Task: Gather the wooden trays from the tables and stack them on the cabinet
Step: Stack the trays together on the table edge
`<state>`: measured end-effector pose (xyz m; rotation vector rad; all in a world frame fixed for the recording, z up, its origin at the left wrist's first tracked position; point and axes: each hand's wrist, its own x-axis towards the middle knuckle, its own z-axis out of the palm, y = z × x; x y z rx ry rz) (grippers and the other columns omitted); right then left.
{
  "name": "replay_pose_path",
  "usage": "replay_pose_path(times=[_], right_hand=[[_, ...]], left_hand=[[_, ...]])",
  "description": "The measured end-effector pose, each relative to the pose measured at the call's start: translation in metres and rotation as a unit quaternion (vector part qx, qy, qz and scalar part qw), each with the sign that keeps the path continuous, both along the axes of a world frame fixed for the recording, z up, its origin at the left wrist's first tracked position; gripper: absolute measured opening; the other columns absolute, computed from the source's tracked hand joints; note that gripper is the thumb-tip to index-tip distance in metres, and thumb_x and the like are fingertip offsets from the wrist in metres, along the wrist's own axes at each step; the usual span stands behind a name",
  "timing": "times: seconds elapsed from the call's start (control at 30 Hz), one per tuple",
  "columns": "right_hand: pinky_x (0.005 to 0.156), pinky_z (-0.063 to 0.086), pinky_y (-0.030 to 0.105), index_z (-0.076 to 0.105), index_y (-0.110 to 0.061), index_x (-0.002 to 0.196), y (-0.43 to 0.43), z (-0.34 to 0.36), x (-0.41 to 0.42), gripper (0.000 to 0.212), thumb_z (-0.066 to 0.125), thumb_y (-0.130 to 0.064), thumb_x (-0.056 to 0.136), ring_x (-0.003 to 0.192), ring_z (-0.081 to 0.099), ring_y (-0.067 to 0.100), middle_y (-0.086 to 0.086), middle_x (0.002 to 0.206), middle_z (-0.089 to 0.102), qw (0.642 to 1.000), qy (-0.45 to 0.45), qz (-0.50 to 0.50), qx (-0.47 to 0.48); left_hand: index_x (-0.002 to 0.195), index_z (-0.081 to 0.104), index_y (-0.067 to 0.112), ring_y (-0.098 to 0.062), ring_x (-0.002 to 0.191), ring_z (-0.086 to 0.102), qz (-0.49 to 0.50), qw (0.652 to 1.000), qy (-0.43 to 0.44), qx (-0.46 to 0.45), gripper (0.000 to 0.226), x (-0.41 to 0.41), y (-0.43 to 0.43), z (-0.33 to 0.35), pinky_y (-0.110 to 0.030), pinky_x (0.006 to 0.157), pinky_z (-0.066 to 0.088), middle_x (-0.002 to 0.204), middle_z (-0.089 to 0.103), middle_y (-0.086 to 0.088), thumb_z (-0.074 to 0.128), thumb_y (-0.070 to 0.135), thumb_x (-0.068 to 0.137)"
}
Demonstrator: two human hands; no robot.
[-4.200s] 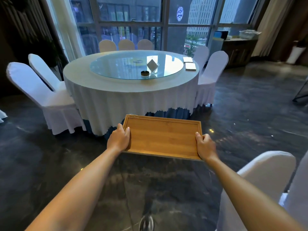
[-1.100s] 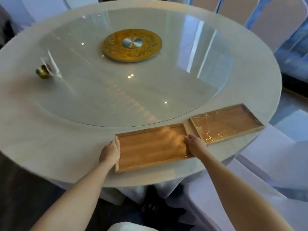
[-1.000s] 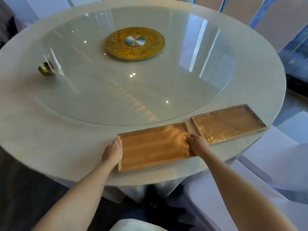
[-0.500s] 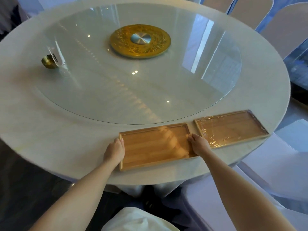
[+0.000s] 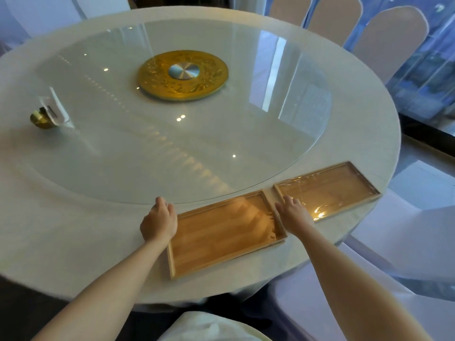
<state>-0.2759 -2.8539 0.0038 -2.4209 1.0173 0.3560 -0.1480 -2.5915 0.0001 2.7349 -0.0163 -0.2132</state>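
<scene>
A plain wooden tray lies flat on the near rim of the round white-clothed table. To its right, almost touching, lies a second wooden tray wrapped in clear film. My left hand rests on the cloth beside the plain tray's far left corner, fingers loose and holding nothing. My right hand lies flat over the gap between the trays, fingertips at the wrapped tray's near left corner.
A glass turntable with a gold centre disc covers the table's middle. A small brass holder with a clear sign stands at its left. Covered chairs ring the far side, one stands at right, another chair back below me.
I carried the plain tray to this table and set it beside the wrapped one. Since half a second ago both hands have let go of its short sides and slid forward.
</scene>
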Motion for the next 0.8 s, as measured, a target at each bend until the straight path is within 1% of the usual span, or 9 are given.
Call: replay_pose_path(times=[0.07,0.13,0.2,0.27,0.33,0.43,0.5,0.6,0.8], right_hand=[[0.099,0.041,0.044,0.030,-0.013,0.140,-0.039,0.006,-0.022,0.052,0.027,-0.042,0.097,0.129,0.040,0.033,0.015,0.140,0.039,0.998,-0.015,-0.056,-0.020],[0.100,0.038,0.042,0.030,-0.011,0.140,-0.044,0.009,-0.022,0.052,0.030,-0.040,0.097,0.130,0.037,0.033,0.016,0.140,0.038,0.998,-0.021,-0.057,-0.030],[0.102,0.035,0.043,0.029,-0.008,0.140,-0.044,0.013,-0.023,0.052,0.031,-0.038,0.097,0.130,0.035,0.035,0.018,0.140,0.038,0.997,-0.033,-0.052,-0.038],[0.105,0.031,0.042,0.024,-0.006,0.142,-0.045,0.018,-0.024,0.053,0.029,-0.035,0.098,0.129,0.033,0.036,0.020,0.140,0.036,0.997,-0.035,-0.035,-0.057],[0.107,0.028,0.041,0.021,-0.004,0.144,-0.058,0.024,-0.029,0.053,0.027,-0.033,0.099,0.130,0.031,0.036,0.019,0.143,0.032,0.996,-0.031,-0.035,-0.073],[0.110,0.026,0.042,0.017,-0.004,0.145,-0.109,0.025,-0.042,0.059,0.030,-0.036,0.098,0.134,0.028,0.035,0.020,0.145,0.030,0.991,-0.052,-0.090,-0.080],[0.110,0.027,0.042,0.018,-0.005,0.145,-0.141,0.022,-0.049,0.060,0.031,-0.038,0.097,0.135,0.027,0.034,0.019,0.145,0.030,0.990,-0.053,-0.107,-0.070],[0.107,0.030,0.042,0.022,-0.004,0.142,-0.181,0.017,-0.056,0.058,0.032,-0.038,0.097,0.132,0.030,0.035,0.020,0.141,0.034,0.992,-0.048,-0.101,-0.057],[0.102,0.034,0.045,0.033,-0.001,0.131,-0.230,-0.001,-0.054,0.052,0.030,-0.040,0.097,0.129,0.033,0.037,0.022,0.135,0.038,0.997,-0.019,-0.071,-0.021]], left_hand=[[0.104,0.048,0.000,-0.041,0.094,0.061,-0.080,0.997,-0.013,-0.011,0.031,0.002,-0.061,0.006,-0.038,0.071,0.042,0.109,0.065,-0.024,0.029,0.024,0.098],[0.104,0.048,0.000,-0.038,0.087,0.061,-0.111,0.994,-0.021,-0.005,0.032,-0.001,-0.075,0.010,-0.035,0.065,0.037,0.106,0.065,-0.022,0.029,0.025,0.098],[0.104,0.048,0.001,-0.031,0.076,0.054,-0.140,0.990,-0.019,-0.003,0.032,-0.007,-0.084,0.009,-0.032,0.063,0.035,0.104,0.065,-0.021,0.028,0.025,0.098],[0.106,0.050,0.001,-0.027,0.075,0.051,-0.163,0.986,-0.015,-0.002,0.034,-0.012,-0.091,0.007,-0.031,0.062,0.035,0.105,0.064,-0.019,0.028,0.026,0.098],[0.107,0.052,0.001,-0.030,0.086,0.057,-0.200,0.980,-0.010,0.008,0.037,-0.019,-0.106,0.007,-0.032,0.064,0.038,0.109,0.064,-0.017,0.028,0.028,0.098],[0.110,0.055,0.001,-0.032,0.108,0.055,-0.257,0.965,-0.008,0.049,0.047,-0.036,-0.158,0.003,-0.037,0.081,0.045,0.116,0.063,-0.018,0.024,0.033,0.096],[0.115,0.056,0.002,-0.033,0.115,0.052,-0.262,0.961,0.008,0.088,0.050,-0.046,-0.189,0.001,-0.038,0.090,0.043,0.122,0.060,-0.018,0.023,0.036,0.097],[0.125,0.052,0.004,-0.031,0.124,0.047,-0.236,0.962,0.040,0.135,0.051,-0.058,-0.226,-0.006,-0.039,0.100,0.037,0.132,0.055,-0.016,0.023,0.036,0.098],[0.130,0.050,0.007,-0.029,0.128,0.042,-0.174,0.956,0.092,0.217,0.056,-0.067,-0.263,-0.024,-0.040,0.106,0.028,0.136,0.052,-0.014,0.019,0.040,0.098]])
